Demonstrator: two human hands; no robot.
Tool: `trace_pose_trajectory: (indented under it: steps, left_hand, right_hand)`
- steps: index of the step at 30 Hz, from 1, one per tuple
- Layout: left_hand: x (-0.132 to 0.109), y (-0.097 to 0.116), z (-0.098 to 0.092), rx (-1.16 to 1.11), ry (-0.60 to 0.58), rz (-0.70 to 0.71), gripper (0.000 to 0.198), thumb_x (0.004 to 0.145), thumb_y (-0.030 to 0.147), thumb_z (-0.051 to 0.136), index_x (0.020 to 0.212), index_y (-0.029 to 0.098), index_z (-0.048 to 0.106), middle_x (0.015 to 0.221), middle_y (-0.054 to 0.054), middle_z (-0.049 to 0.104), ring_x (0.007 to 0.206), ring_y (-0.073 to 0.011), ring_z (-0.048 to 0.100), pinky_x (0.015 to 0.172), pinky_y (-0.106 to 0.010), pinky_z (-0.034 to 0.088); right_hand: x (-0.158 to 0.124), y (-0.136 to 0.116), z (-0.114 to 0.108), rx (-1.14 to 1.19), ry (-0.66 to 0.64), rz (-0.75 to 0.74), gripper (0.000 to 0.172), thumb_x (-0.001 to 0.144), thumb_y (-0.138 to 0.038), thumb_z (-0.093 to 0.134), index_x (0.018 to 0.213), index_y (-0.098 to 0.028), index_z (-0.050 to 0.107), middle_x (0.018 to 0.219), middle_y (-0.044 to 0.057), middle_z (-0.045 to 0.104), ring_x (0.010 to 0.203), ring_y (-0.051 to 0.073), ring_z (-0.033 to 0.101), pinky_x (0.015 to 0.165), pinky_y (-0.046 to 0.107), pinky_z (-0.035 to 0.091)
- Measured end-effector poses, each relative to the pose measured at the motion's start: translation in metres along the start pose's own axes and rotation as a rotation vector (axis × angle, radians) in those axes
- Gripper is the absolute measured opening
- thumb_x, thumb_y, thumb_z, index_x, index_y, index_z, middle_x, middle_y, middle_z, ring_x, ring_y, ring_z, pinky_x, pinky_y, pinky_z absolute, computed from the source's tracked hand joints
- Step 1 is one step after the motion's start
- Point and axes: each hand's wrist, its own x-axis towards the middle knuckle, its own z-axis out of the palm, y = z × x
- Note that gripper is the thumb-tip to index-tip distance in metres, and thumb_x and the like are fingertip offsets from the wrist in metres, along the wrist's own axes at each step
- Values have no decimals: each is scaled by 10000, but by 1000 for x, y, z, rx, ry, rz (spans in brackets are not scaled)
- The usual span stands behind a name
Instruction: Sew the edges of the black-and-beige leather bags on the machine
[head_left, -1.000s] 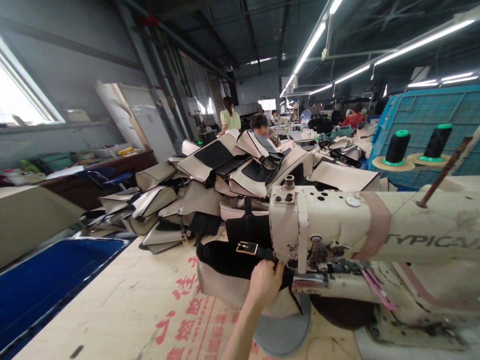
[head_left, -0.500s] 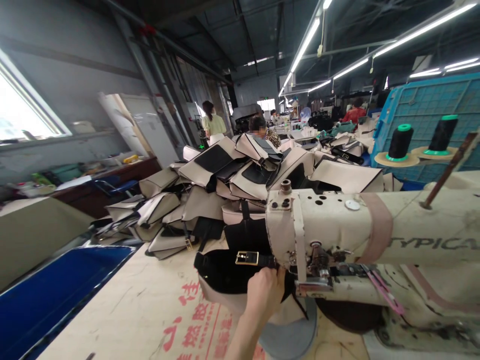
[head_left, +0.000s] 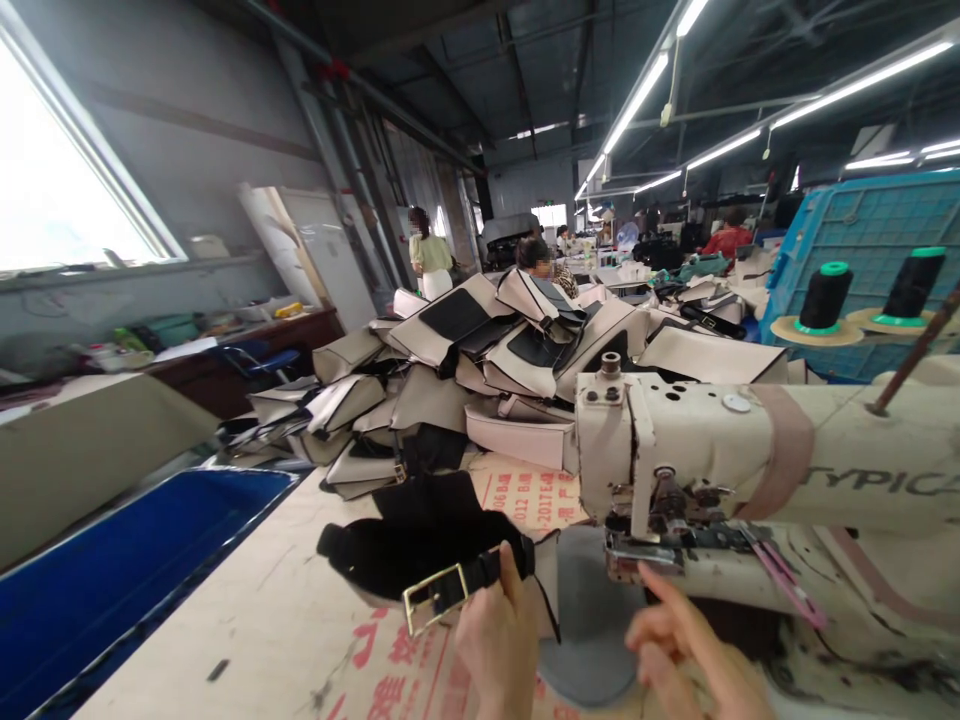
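My left hand [head_left: 496, 635] is closed on the near edge of a beige and black handbag [head_left: 541, 590], by its black strap. A gold buckle [head_left: 435, 598] on that strap hangs just left of my fingers. The bag's mouth gapes upward and shows a black inside, and its black flap [head_left: 431, 500] lies back on the far side. My right hand [head_left: 679, 650] is held with the index finger stretched out and the other fingers loosely bent. Its fingertip is close to the metal end of the sewing machine's [head_left: 705, 430] lower arm; whether it touches I cannot tell.
Behind the machine rises a pile of similar handbags [head_left: 442, 400]. A grey round plate [head_left: 589, 640] lies under the machine's end. Pink-handled tweezers [head_left: 787, 580] rest on the lower arm. A blue bin [head_left: 150, 560] stands left of the wooden tabletop [head_left: 262, 590]. Thread spools [head_left: 823, 298] stand at right.
The bag has come away from the machine's needle area, toward the left and nearer to me, in my left hand. My right hand has come into view beside the machine.
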Motion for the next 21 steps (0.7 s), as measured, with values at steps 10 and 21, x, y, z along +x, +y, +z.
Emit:
trace_pose_trajectory:
  steps: [10,21]
  left_hand:
    - [24,-2,28,-164,147,127,521,914,344,215,604,151,587,611,-119,645,606,-175,613,564,-243,355]
    - [38,28,27,-214,137,203,517,916,374,218,638,144,589,617,-113,657,593,-177,623,532,-238,337]
  right_hand:
    - [34,-9,63,88,186,80,179,882,-322,434,949,-170,501,506,-44,465,394,89,469,409,170,360]
    - [43,3,21,-370,-93,-427,142,853,-255,493,803,-146,570,606,25,576,532,143,561,524,244,410]
